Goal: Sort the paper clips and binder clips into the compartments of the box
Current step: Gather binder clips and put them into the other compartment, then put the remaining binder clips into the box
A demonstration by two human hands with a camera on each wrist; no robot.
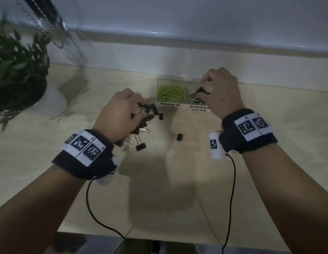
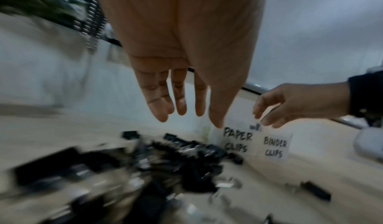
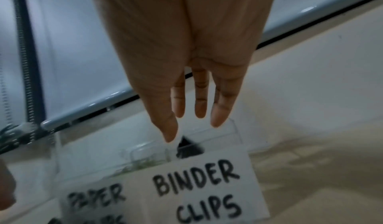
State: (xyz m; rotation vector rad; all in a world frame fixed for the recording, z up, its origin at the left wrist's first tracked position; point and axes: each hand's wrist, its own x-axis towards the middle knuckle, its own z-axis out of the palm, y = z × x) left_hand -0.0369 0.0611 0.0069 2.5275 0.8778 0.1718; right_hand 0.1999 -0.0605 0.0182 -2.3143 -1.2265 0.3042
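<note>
A pale beige tabletop (image 1: pixel 49 162) is carrying everything here, and a dark green leafy plant in a white pot (image 1: pixel 16 70) is standing at its far left. Toward the far middle, a small clear plastic box with two compartments (image 1: pixel 177 78) is sitting behind handwritten white labels. The left compartment, marked PAPER CLIPS (image 1: pixel 169 105), is holding a heap of lime-green paper clips (image 1: pixel 170 93), and no green clip is showing loose anywhere, so that half of the sorting is looking finished. The right compartment, marked BINDER CLIPS (image 1: pixel 199 108), is holding only a few black binder clips (image 1: pixel 194 99). The right hand (image 1: pixel 221 92) is hovering over that compartment with its fingers hanging relaxed and nothing grasped, while a black clip (image 3: pixel 189 148) is appearing just below its fingertips, seemingly dropping in. The left hand (image 1: pixel 117 114) is reaching down over a scattered pile of black binder clips with silver wire handles (image 1: pixel 146 118) lying left of the box; its fingers are looking extended and released in the left wrist view, gripping nothing that can be seen. One stray black binder clip (image 1: pixel 179 137) is lying apart, nearer and to the right of the pile. Most binder clips are therefore still waiting to be moved. The left hand is covering part of the pile, the right hand is hiding much of the binder compartment, and blur is making a count impossible.
</note>
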